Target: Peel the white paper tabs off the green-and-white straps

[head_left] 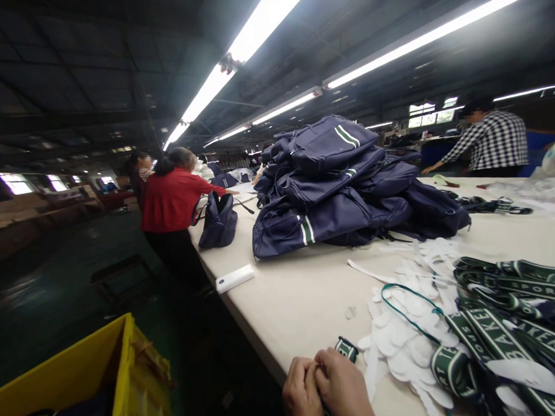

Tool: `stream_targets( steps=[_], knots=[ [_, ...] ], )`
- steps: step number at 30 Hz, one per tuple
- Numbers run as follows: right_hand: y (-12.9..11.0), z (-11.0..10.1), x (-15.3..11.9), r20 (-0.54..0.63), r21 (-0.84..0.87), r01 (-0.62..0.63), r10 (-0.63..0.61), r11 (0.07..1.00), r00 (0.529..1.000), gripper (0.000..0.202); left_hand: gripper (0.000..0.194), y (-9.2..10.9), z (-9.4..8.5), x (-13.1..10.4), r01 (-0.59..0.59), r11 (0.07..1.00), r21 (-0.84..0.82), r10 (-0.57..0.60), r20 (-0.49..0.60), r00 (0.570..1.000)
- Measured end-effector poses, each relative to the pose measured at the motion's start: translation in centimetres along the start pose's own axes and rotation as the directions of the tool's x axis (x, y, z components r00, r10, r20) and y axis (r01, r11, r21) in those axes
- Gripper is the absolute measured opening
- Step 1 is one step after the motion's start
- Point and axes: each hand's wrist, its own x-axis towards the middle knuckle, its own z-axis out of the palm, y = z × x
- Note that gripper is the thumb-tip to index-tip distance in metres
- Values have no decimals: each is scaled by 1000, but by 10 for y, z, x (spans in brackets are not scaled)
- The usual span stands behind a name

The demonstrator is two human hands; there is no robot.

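At the bottom centre, over the table's near edge, my left hand and my right hand are pressed together with fingers curled. Both grip a green and white lettered strap, whose folded end sticks out above my right hand; more of it shows below between the hands. To the right lies a heap of similar lettered straps, beside a pile of white rounded pieces with a thin green cord across it.
A tall pile of navy bags stands mid-table. A white object and a single navy bag lie near the left edge. A yellow crate stands lower left. People in red and checks stand beyond.
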Motion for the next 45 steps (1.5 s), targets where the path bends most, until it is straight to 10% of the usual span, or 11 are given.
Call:
stream_targets(
  steps=[6, 12, 37, 45],
  knots=[
    [21, -14, 9, 115, 462, 46, -112, 886, 987, 19, 24, 12, -2, 6, 57, 998, -18, -57, 15, 998],
    [26, -16, 11, 129, 564, -25, -58, 826, 990, 15, 23, 20, -8, 10, 174, 983, -63, -167, 103, 981],
    [9, -22, -12, -47, 448, 138, -131, 883, 990, 25, 19, 23, -3, 0, 73, 994, -84, -75, -14, 997],
    [1, -7, -17, -114, 157, 81, -64, 984, 991, 26, 21, 23, -3, -1, 106, 987, -124, -103, 30, 994]
  ],
)
